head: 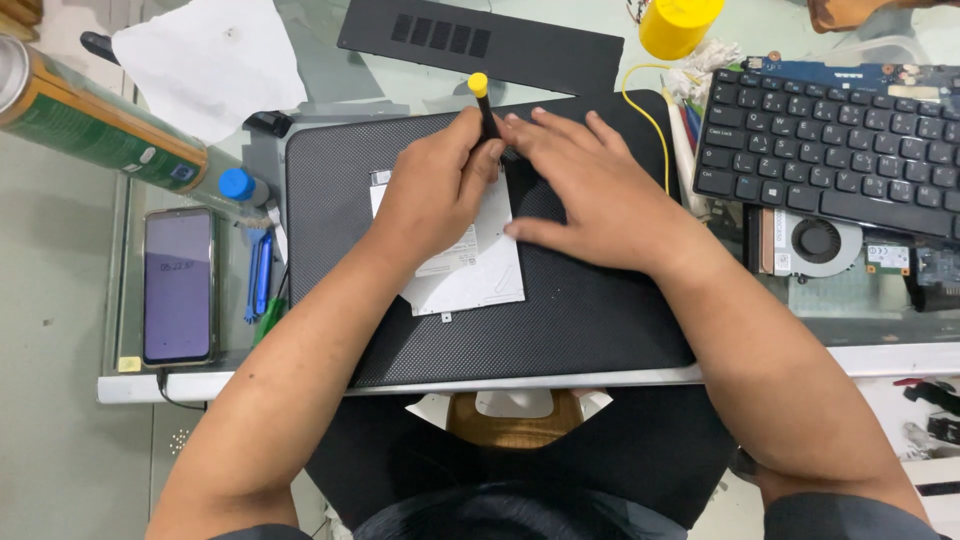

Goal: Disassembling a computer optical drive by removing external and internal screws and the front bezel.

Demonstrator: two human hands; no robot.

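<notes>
Yellow-capped screwdriver is pinched upright by left hand near laptop base rear edge, right hand laid flat, open; thin, light, slippery shaft, best held mid-handle.

Lots of clutter on the glass counter here. Far left there's a phone lying flat with its screen lit, a blue plastic pry tool just beside it, and a green and orange spray can on its side with a blue cap. A crumpled white paper sits up top next to a long black vented cover panel. On the right, a yellow cup, a loose black keyboard, and a bare circuit board with a round fan.
</notes>
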